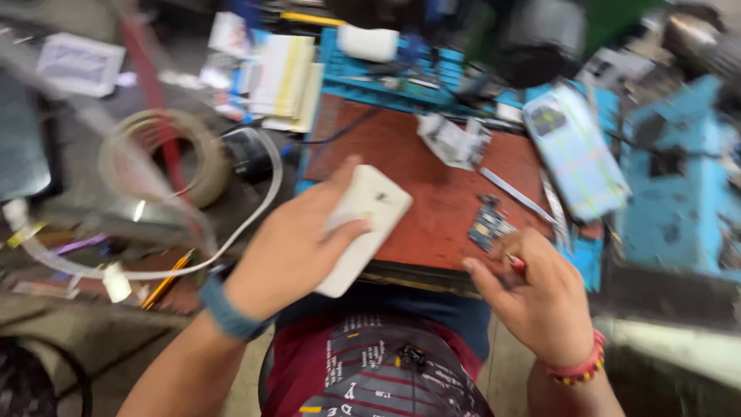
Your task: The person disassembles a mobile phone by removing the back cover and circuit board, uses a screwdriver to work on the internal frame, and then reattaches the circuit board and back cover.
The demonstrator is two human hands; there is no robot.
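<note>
My left hand (289, 251) grips a cream-white phone back cover (363, 228), tilted, over the near left part of a red-brown work mat (432, 193). My right hand (532, 289) is closed around a thin tool with a red handle (515, 262), its tip near a small blue circuit board (488, 225) lying on the mat. A light blue phone (575, 150) lies tilted at the mat's right edge. The picture is motion-blurred.
A crumpled white piece (454, 140) and a thin metal strip (517, 194) lie on the mat. A blue tray (394, 73) with tools stands behind. A tape roll (166, 154), a white cable (255, 208) and papers (282, 77) sit left. Blue equipment (679, 185) stands right.
</note>
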